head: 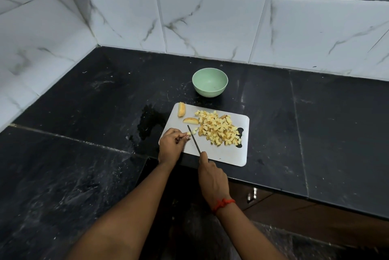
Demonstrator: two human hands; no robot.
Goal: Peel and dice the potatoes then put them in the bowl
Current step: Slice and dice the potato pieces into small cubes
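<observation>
A pile of diced potato (220, 130) lies on the right half of a steel cutting board (223, 154). Two uncut potato wedges sit at the board's far left, one (181, 109) at the corner and one (191, 120) just in front of it. My left hand (171, 145) pinches a small potato piece (189, 133) against the board. My right hand (212, 177) grips a knife (194, 139), blade pointing away, edge down beside that piece. An empty green bowl (210, 82) stands behind the board.
The board sits on a black stone counter (84, 112) near its front edge. A wet patch (148, 121) lies left of the board. White tiled walls close the back and left. A wooden cabinet front (273, 202) shows below the counter.
</observation>
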